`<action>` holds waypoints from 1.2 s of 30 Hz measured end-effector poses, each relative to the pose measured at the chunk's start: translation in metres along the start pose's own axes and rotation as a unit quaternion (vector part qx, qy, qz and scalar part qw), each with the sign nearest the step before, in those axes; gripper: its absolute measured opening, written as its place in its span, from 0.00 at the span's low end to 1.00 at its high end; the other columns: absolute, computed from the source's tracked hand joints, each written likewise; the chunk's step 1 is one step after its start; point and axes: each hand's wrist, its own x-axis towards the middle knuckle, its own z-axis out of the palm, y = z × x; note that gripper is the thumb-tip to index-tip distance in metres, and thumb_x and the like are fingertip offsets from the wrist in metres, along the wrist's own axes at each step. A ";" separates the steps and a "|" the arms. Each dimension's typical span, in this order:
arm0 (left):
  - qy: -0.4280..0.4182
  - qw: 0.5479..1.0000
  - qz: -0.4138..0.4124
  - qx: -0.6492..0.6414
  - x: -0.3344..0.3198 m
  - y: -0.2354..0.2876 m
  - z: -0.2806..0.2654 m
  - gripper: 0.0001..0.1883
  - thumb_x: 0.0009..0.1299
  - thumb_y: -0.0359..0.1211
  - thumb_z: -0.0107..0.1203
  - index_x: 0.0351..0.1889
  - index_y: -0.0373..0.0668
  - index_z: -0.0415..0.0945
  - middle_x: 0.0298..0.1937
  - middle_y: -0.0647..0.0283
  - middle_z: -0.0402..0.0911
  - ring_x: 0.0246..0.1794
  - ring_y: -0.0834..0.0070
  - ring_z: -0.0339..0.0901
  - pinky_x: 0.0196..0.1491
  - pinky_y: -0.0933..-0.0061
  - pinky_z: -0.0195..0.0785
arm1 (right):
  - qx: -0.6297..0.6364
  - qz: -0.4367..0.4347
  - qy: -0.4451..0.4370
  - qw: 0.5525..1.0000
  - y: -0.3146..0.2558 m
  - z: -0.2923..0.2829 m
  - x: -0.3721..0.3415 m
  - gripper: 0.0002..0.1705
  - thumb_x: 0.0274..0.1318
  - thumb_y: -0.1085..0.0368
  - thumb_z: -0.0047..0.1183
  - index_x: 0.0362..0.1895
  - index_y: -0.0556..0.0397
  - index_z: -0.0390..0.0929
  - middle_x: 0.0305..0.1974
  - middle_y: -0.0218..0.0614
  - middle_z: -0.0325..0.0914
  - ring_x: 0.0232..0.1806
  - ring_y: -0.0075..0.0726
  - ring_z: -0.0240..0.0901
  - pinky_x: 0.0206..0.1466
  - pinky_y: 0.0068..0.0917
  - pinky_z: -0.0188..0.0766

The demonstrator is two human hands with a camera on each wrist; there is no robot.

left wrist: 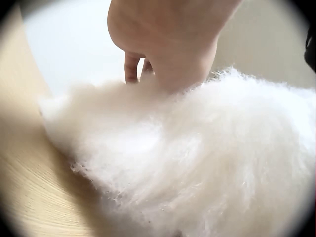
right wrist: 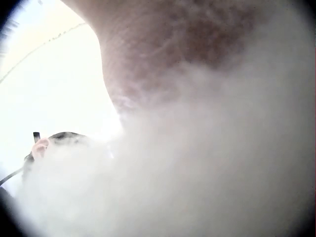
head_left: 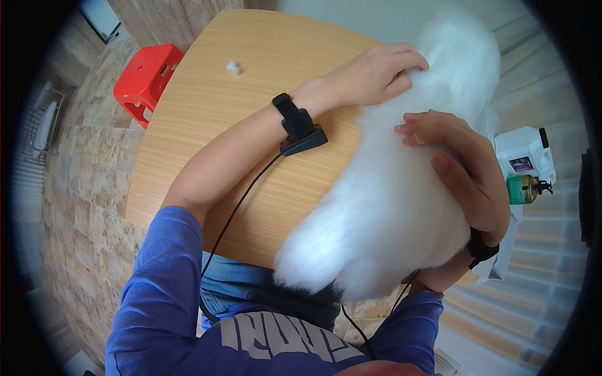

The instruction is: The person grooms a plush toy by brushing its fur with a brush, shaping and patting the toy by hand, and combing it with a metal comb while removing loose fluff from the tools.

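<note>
Loose white fibre overhangs tabletop edge, both hands on it

Watch the fluffy white fibre [head_left: 395, 200]: it covers the right side of the tabletop [head_left: 244, 119], its lower end spilling past the near edge by your lap and its upper end past the far right corner. That overhang could drag the mass off the near edge if support slackens. Pulling your hands apart too hard might tear it, since loose fibre likely parts easily. Fuzz fills much of the right wrist view, so contact there could go unseen. The small tuft [head_left: 233, 67] near the far left corner could get swept off by a sleeve.

Your left hand [head_left: 376, 72]: fingers bent, tips sunk in the upper part, thumb apart at the base; can't tell if they pinch. Your right hand [head_left: 470, 166]: half open, fingers loosely curved on the fibre, thumb spread away from them, no pinch visible.
</note>
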 end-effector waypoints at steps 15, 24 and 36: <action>-0.321 0.932 -0.166 0.006 0.001 -0.036 -0.029 0.07 0.68 0.26 0.51 0.36 0.33 0.80 0.28 0.57 0.83 0.25 0.59 0.75 0.35 0.69 0.70 | -0.013 -0.002 0.002 1.000 0.001 -0.001 -0.001 0.16 0.62 0.67 0.47 0.47 0.64 0.80 0.51 0.52 0.84 0.64 0.59 0.73 0.70 0.47 0.64; 0.082 0.991 0.093 0.043 0.026 0.015 -0.026 0.32 0.69 0.27 0.46 0.75 0.43 0.64 0.66 0.43 0.76 0.61 0.49 0.79 0.63 0.59 0.75 | -0.006 -0.002 0.006 1.000 -0.001 0.000 0.000 0.17 0.57 0.69 0.46 0.47 0.65 0.80 0.50 0.53 0.84 0.63 0.61 0.74 0.70 0.47 0.64; -0.224 0.971 -0.063 0.062 0.017 0.043 -0.047 0.30 0.64 0.19 0.49 0.66 0.44 0.78 0.48 0.43 0.85 0.44 0.49 0.82 0.48 0.59 0.76 | 0.072 0.075 0.028 0.994 -0.008 0.002 -0.003 0.17 0.61 0.76 0.41 0.50 0.66 0.79 0.52 0.50 0.82 0.62 0.47 0.76 0.69 0.37 0.66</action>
